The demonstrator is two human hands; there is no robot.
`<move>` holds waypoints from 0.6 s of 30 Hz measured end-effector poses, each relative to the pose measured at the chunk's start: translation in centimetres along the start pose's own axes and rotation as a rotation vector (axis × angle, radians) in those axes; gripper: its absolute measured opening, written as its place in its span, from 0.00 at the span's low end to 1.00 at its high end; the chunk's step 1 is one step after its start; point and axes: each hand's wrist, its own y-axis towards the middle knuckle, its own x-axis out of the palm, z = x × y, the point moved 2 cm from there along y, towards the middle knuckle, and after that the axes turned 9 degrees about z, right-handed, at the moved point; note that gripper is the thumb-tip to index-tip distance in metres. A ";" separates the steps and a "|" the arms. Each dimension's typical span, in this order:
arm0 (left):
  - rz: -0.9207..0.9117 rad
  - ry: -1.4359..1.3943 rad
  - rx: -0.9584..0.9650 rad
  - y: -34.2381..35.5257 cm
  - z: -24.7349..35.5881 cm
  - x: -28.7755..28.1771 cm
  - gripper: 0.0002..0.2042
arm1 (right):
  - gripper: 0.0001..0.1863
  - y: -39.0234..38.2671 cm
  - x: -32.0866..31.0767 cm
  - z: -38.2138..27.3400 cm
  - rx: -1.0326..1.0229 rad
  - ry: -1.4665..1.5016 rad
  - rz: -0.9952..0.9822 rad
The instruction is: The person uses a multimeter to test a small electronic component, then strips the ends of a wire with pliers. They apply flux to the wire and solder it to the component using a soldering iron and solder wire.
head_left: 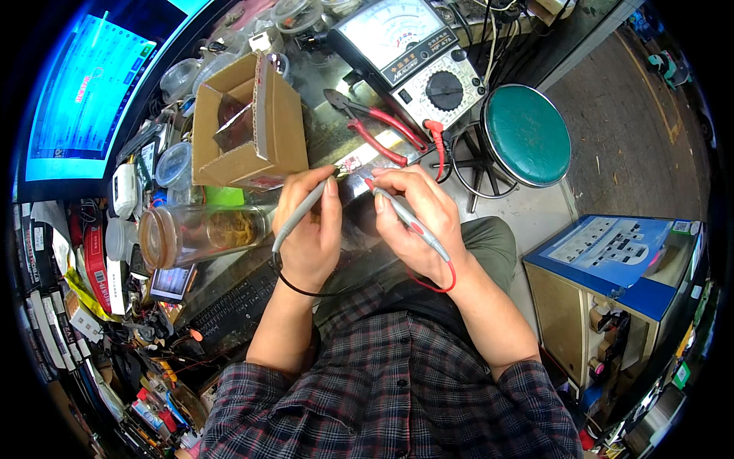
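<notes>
My left hand (315, 243) is closed around a grey test probe (298, 214) with a black lead. A second grey test probe (417, 226), with a red lead, is gripped in my right hand (436, 206). Both probe tips point toward a small light-coloured piece (350, 164) on the bench between my hands; whether they touch it I cannot tell. Beyond my hands stands an analog multimeter (443, 90) with a large dial and a red plug in its front. Red-handled cutting pliers (375, 126) lie just in front of the meter.
Left of my hands are an open cardboard box (275, 145) and a glass jar (191, 236) with liquid. A keyboard (233, 310) lies beside my left forearm, near cluttered small parts. A lit monitor (88, 92) is far left. At right are a green stool (527, 134) and a cabinet (562, 306).
</notes>
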 end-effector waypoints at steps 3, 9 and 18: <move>0.004 -0.005 0.010 0.1 0.2 0.1 0.07 | 0.13 0.0 0.0 0.0 0.016 -0.004 -0.006; -0.002 0.006 -0.001 0.2 0.3 0.1 0.07 | 0.13 0.1 0.1 -0.2 -0.004 -0.010 -0.017; 0.002 0.018 0.005 0.2 0.3 0.2 0.07 | 0.14 0.3 0.3 0.1 -0.103 -0.045 -0.026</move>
